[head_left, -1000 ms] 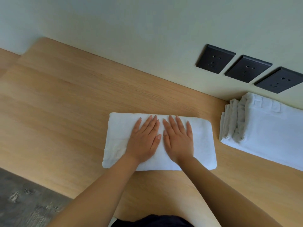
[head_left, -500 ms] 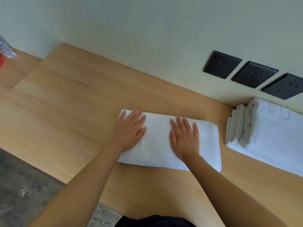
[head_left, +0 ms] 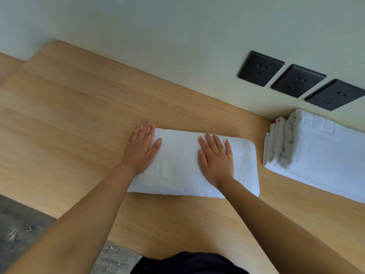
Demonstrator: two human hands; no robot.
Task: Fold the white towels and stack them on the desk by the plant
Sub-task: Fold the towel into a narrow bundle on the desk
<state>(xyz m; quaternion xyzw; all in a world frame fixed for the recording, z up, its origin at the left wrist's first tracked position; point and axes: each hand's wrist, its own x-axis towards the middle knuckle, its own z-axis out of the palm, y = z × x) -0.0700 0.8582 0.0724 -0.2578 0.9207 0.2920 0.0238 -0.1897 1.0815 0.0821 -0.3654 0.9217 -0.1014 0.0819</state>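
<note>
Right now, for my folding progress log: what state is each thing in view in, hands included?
Small white terry towel: folded into a flat rectangle, lying on the light wooden desk.
Left hand: fingers straight, pressing the towel's left end.
Right hand: fingers straight, pressing the towel's right half.
Pile of white towels: folded, stacked at the desk's right, apart from the small towel.
Three black wall sockets: nothing plugged in.

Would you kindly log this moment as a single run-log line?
phase: pressing folded towel on desk | left hand: flat on its left end | right hand: flat right of centre | towel stack: to the right, apart
</note>
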